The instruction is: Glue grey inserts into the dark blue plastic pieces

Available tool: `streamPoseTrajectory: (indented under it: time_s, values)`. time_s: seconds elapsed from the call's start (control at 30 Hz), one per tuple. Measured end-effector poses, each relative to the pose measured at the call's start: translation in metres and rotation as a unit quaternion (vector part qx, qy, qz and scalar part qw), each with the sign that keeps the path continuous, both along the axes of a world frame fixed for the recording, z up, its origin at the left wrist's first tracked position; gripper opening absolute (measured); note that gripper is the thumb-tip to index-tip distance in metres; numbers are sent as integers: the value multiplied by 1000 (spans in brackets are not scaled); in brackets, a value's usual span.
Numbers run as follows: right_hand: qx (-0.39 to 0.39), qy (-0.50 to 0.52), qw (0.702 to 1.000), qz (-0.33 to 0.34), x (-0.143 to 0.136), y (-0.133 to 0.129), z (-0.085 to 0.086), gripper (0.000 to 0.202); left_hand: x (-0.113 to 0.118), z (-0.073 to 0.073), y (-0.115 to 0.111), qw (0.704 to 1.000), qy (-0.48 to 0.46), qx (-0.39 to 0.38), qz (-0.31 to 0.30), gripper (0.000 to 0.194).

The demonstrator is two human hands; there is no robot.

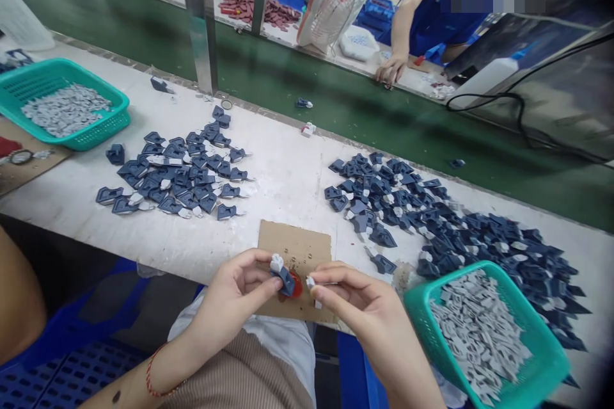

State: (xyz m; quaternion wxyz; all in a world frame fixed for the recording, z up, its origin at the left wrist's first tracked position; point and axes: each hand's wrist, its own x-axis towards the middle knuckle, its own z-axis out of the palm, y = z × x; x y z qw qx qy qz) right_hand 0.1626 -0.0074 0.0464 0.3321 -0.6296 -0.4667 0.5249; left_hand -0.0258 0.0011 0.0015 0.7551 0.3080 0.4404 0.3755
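Note:
Between the fingers of my left hand point(247, 284) is a dark blue plastic part point(286, 282) with a light grey piece at its top. My right hand point(357, 300) pinches a small light grey plastic piece point(311, 283) a short way to the right, apart from the blue part. Both hands hover over a brown cardboard sheet point(273, 239), which bears a red patch point(297, 285) and several small specks. Close to my right forearm stands a green basket point(417, 306) of light grey pieces point(480, 326).
Piles of blue-and-grey parts lie left point(177, 172) and right point(499, 242) on the white table point(283, 172). Another green basket point(96, 138) stands far left. Beyond a metal post point(201, 25) runs a green belt point(259, 89) with scattered parts. A co-worker's hand point(393, 70) rests across it.

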Motion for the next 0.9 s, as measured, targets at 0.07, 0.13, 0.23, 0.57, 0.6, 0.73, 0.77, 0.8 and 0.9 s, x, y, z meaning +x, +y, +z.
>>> streamPoseTrajectory:
  time_s: [0.07, 0.13, 0.23, 0.57, 0.6, 0.73, 0.77, 0.8, 0.9]
  values:
    - [-38, 70, 995, -53, 3, 0, 2, 21, 5, 3, -1, 1000, -18, 2, 5, 26]
    - [-67, 109, 989, -68, 4, -1, 3, 22, 10, 7, -2, 999, -37, 6, 8, 24]
    - [-81, 140, 985, -64, 2, -3, 7, 18, 16, 11, -3, 998, -56, 8, 4, 23]
    - [-12, 63, 998, -19, -4, -8, 15, 12, 20, 9, -9, 999, -45, 23, 12, 21]
    - [-12, 53, 998, -16, -4, -9, 15, 12, 20, 8, -10, 999, -44, 25, 11, 21]
    - [-57, 94, 994, -22, -3, -7, 19, 19, 22, 6, -10, 998, -42, 37, 7, 24]
    - [-70, 114, 991, -27, -3, -6, 20, 21, 22, 7, -9, 998, -42, 45, 3, 25]
    - [-80, 134, 987, -34, -2, -5, 19, 24, 22, 7, -7, 997, -46, 54, -3, 25]
    - [-89, 185, 978, -47, 0, -5, 15, 26, 23, 11, -1, 995, -68, 74, -27, 27]
